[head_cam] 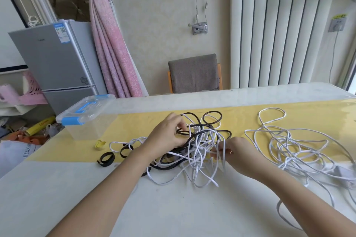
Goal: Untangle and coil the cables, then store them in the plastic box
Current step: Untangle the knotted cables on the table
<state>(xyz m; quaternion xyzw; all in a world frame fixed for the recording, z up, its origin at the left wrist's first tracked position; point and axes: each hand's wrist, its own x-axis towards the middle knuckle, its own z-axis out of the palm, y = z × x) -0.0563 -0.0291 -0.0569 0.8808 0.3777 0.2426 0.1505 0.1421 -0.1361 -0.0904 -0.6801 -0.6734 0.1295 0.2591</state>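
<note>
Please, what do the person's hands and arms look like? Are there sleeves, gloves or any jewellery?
The left hand and the right hand wear no gloves. The left forearm and the right forearm show no sleeve, watch or bracelet. A small reddish glint on a right-hand finger may be a ring; it is too small to tell.

Plastic box (86, 131) clear, glossy (smooth lid (102, 109)); chair (194, 75) w/ matt cloth.

Bright, even daylight; soft focus, wide-angle edge bending.
</note>
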